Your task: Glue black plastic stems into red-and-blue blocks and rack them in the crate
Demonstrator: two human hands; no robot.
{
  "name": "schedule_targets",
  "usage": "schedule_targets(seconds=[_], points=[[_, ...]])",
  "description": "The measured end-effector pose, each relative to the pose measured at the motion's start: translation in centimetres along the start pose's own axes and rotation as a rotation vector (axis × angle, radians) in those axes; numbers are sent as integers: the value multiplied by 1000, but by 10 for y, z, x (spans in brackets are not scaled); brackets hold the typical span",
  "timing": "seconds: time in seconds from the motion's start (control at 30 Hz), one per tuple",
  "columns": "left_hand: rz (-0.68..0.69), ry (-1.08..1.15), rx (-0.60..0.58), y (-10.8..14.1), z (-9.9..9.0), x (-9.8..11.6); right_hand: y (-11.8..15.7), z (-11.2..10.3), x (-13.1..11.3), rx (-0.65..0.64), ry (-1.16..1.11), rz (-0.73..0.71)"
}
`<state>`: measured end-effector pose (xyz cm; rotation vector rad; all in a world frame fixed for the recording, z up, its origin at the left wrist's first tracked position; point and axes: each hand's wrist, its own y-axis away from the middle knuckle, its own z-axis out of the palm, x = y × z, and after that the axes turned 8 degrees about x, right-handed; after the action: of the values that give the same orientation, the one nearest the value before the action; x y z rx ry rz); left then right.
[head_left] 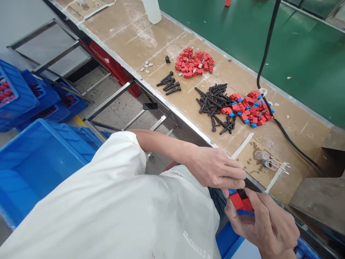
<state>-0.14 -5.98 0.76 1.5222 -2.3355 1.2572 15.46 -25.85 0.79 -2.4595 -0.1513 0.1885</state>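
Note:
In front of my body, both hands meet over a small red block-like plastic part [239,202] with blue on it. My right hand [266,219] grips it between thumb and fingers from below. My left hand [218,167] is closed at its upper side, fingertips pressed at the blue edge and a dark piece [242,194]. How the dark piece joins the red part is hidden by the fingers. On the bench beyond lie a heap of red-and-blue parts [252,108], a pile of black rod-like parts [212,102] and a heap of red parts [194,62].
Small cups [269,164] with cotton swabs stand on the bench near my hands. A black cable [291,138] crosses the bench to the right. Blue crates [35,172] and a metal-framed rack [107,100] are on the left. A green surface [215,28] runs behind.

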Motion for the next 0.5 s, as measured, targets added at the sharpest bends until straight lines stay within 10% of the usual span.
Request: schedule_targets(seconds=[0.37,0.5], points=[[-278,388,-64,-1,-2,4,-3,-1,-16,127,-17,-89],[-419,481,82,3,-7,5,-1,1,-14,12,-422,403]])
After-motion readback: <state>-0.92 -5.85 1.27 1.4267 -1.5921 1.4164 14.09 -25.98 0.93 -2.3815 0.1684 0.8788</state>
